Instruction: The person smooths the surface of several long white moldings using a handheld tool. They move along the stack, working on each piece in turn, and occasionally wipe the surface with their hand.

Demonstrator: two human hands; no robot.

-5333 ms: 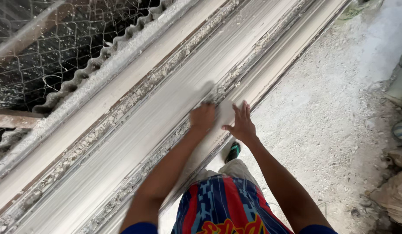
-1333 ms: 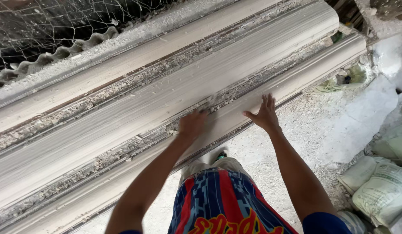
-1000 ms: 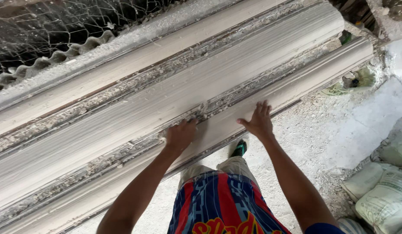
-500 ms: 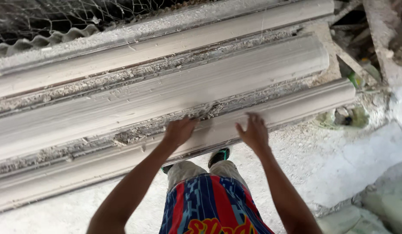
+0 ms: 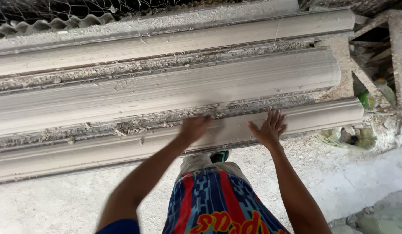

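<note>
Grey moulding (image 5: 123, 149), both hands flat atop.

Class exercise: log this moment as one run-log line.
left hand: flat on near moulding, blurred | right hand: open, fingers spread on near moulding | holding: nothing

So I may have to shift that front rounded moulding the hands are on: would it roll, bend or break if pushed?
The front moulding looks like cast plaster or cement, so probably stiff and heavy. It seems bedded in crusty residue, so unlikely to roll freely. Being so long and slim, it may crack if lifted unevenly. Left hand and right hand rest flat on it.
</note>
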